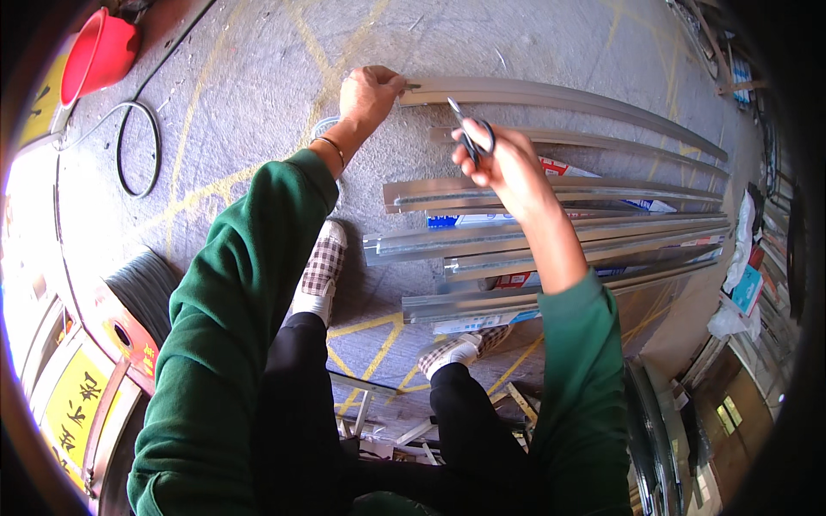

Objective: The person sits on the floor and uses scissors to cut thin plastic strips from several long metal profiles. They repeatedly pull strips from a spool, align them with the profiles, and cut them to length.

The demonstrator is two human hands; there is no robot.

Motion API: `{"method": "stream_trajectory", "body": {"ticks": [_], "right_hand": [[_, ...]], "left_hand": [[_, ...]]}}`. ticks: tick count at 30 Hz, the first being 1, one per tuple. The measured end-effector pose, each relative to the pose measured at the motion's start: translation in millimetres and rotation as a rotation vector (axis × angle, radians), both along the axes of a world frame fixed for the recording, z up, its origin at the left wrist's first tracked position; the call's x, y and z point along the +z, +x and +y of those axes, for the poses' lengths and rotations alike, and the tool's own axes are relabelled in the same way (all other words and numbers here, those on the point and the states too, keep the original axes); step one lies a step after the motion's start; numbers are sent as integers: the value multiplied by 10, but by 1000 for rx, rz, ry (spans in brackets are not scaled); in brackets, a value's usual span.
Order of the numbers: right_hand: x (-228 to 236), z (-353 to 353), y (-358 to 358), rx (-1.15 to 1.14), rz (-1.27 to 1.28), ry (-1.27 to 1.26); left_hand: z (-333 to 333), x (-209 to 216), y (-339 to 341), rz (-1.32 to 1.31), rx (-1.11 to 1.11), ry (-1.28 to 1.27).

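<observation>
My right hand (516,172) holds a pair of scissors (456,109) with black handles, the blades pointing up and away from me. The scissors are close to the near side of the farthest metal profile (551,95), a long, slightly curved-looking bar. At that bar's left end my left hand (368,96) is closed in a pinch. A small dark bit shows by its fingertips, too small to name. Nearer to me lie several more long metal profiles (551,193), side by side, running left to right below my right forearm.
A red bucket (110,52) and a looped black cable (157,146) are at far left. A reel of grey cord (142,292) stands left of my feet. Red, white and blue packaging (465,221) lies beneath the profiles. Black coils (650,430) and clutter line the right side.
</observation>
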State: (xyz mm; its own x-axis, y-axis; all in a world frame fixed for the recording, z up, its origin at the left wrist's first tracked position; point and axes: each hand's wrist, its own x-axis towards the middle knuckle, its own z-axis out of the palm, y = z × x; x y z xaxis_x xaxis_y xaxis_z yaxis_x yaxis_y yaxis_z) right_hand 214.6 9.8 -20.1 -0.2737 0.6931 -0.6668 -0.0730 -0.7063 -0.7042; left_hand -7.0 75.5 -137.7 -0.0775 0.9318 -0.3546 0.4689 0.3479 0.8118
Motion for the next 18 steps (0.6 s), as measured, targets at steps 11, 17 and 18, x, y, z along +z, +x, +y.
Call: {"method": "stream_trajectory", "body": {"ticks": [11, 17, 18], "right_hand": [[-461, 390, -296, 23, 13, -132], [-528, 438, -364, 14, 21, -145], [-540, 435, -365, 16, 18, -126]], "left_hand": [[-2, -77, -104, 46, -75, 67], [23, -79, -76, 52, -87, 86], [23, -75, -73, 58, -89, 79]]}}
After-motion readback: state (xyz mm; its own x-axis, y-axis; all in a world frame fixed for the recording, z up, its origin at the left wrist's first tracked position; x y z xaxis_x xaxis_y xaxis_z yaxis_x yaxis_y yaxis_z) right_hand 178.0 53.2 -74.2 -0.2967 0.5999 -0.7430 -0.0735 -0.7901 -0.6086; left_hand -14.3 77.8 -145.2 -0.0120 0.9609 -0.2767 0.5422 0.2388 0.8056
